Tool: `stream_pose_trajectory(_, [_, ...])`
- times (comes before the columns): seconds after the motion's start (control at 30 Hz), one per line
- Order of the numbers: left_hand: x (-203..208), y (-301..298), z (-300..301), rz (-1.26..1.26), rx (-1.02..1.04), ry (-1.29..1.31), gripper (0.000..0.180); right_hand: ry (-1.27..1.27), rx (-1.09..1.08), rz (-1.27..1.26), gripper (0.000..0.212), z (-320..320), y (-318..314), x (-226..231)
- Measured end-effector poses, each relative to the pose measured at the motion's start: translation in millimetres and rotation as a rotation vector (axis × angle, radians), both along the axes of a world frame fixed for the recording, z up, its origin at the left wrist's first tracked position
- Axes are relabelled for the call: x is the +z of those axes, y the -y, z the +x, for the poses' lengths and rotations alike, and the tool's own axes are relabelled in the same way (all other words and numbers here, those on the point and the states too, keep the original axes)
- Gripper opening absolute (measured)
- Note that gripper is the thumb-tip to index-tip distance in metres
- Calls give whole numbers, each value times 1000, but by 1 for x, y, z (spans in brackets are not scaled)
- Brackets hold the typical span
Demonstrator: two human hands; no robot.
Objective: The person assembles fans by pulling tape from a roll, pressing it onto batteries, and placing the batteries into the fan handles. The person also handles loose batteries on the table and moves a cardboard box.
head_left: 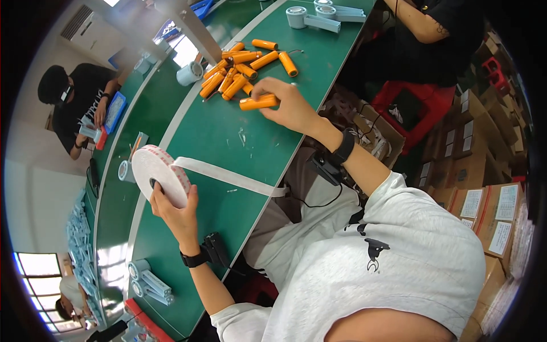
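Observation:
My left hand (174,208) grips a large roll of white tape (152,171) marked with red along its edge, with fingers in its core. From the roll a loose white strip (225,175) runs right across the green table to its near edge. My right hand (290,105) is closed around an orange cylindrical battery (258,102), held at the near side of a pile of similar batteries (233,71). Some batteries in the pile show short wires. Both wrists wear black straps with small devices.
Light-blue handheld fan casings (310,20) lie at the far end of the green table (228,137), with more (149,282) at lower left. A metal post (194,28) rises beyond the batteries. Across the table a person (74,102) works by a blue tray (115,112). Cardboard boxes (450,179) stand at right.

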State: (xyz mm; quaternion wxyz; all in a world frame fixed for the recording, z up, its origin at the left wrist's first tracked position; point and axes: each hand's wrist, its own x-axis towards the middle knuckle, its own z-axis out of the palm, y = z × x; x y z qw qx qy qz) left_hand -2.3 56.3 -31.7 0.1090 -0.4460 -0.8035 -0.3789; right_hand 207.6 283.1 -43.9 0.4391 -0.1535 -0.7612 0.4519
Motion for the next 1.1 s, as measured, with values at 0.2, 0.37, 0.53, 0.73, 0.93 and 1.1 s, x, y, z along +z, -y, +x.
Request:
stream_pose_trajectory(0.2, [-5,7,-5,15,47,23,77,579,-283,318,16,0,-8,-8])
stream_pose_trajectory(0.37, [5,3,3,52,4,-201,78,637,22,350,17,-16,-24,5])
stream_pose_trajectory(0.53, [9,7,11,47,-2,-408,79,187,534,-623,22,-34,69,33])
stream_pose_trajectory(0.73, [15,12,0,-84,109,-406,88,-69,603,-897,17,-47,112,33])
stream_pose_trajectory(0.93, [23,29,-23,71,231,-130,98,266,853,-330,18,-24,104,24])
stream_pose_trajectory(1.1, [20,27,-16,192,246,75,97,571,654,-271,19,-23,90,54])
